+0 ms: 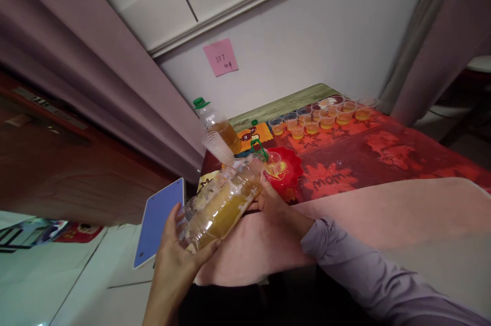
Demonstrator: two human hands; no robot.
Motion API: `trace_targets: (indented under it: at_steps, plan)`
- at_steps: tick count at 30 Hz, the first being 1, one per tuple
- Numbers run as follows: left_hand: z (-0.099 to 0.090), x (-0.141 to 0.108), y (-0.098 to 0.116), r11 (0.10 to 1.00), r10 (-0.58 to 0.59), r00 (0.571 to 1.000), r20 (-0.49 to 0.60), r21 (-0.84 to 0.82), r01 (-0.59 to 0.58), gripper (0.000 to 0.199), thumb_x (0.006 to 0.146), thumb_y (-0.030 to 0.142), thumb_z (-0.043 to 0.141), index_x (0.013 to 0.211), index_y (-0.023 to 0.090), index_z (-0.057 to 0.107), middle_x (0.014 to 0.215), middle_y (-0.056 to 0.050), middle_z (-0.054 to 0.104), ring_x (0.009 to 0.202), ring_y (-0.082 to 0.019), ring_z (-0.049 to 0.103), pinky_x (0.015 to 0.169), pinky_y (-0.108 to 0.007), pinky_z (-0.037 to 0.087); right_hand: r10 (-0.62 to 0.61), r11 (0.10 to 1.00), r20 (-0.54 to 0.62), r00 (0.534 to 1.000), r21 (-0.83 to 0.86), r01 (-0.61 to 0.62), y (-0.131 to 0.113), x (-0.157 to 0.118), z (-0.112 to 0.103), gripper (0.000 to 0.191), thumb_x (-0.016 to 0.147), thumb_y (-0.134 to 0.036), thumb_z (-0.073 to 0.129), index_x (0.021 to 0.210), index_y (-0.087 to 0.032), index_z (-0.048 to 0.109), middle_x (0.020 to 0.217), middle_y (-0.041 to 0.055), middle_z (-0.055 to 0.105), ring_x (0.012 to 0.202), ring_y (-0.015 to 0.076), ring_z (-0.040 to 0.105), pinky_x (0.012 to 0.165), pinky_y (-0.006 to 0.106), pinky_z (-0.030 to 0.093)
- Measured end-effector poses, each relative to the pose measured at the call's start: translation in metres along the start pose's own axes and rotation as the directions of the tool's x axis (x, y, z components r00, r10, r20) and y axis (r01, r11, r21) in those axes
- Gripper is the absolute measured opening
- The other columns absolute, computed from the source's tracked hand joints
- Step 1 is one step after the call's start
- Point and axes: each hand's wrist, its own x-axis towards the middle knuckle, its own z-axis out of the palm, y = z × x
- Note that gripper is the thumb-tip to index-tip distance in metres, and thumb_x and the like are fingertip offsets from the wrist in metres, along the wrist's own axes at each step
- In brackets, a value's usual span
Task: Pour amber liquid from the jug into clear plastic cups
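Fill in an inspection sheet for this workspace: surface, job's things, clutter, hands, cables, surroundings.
Surface: red patterned tablecloth, pink cloth along the near edge.
Job's things: tilted bottle of yellow liquid, its neck by a clear cup in the red dish; cup rows beyond.
Clutter: green-capped bottle, what looks like stacked cups.
Hands: left hand at the tilted bottle's base, right hand near its neck.
Cables: none clearly seen; right side dark.
Surroundings: pink note on the wall, curtains, blue board.
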Motion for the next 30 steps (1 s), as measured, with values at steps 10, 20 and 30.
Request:
trace_targets:
  at_steps: [10, 20, 30]
  plan:
    - [-0.0017, -0.0013, 0.0052, 0.999, 0.006, 1.000, -0.002, 0.054, -0.006, 0.141, 0.042, 0.065, 0.102, 0.164, 0.025, 0.044, 0.153, -0.019, 0.061, 0.138, -0.048, 0.065, 0.118, -0.070, 0.053, 0.035, 0.999, 0.019, 0.999, 0.022, -0.035, 0.0030, -0.0012, -0.0016, 0.074, 0.104, -0.080, 0.045, 0.148, -0.025, 0.066, 0.138, 0.0158, 0.080, 0.124, 0.0366, 0.078, 0.109, 0.065, 0.061]
    - [-0.0004, -0.0013, 0.0044, 0.999, -0.001, 1.000, -0.004, 0.035, 0.001, 0.142, 0.042, 0.064, 0.102, 0.165, 0.025, 0.044, 0.152, -0.019, 0.061, 0.140, -0.048, 0.063, 0.118, -0.070, 0.054, 0.058, 0.998, 0.017, 0.998, 0.006, -0.059, 0.0004, -0.0011, 0.0001, 0.078, 0.103, -0.084, 0.043, 0.146, -0.024, 0.069, 0.133, 0.0149, 0.082, 0.121, 0.0374, 0.080, 0.113, 0.067, 0.058]
    - [-0.0018, -0.0009, 0.0036, 0.999, -0.006, 1.000, 0.001, 0.038, 0.006, 0.144, 0.040, 0.065, 0.103, 0.165, 0.025, 0.043, 0.155, -0.020, 0.059, 0.143, -0.050, 0.060, 0.119, -0.072, 0.052, 0.049, 0.999, 0.025, 0.998, 0.007, -0.050, -0.0016, -0.0039, 0.0023, 0.079, 0.104, -0.083, 0.042, 0.149, -0.024, 0.067, 0.134, 0.0164, 0.081, 0.122, 0.0373, 0.080, 0.112, 0.066, 0.058]
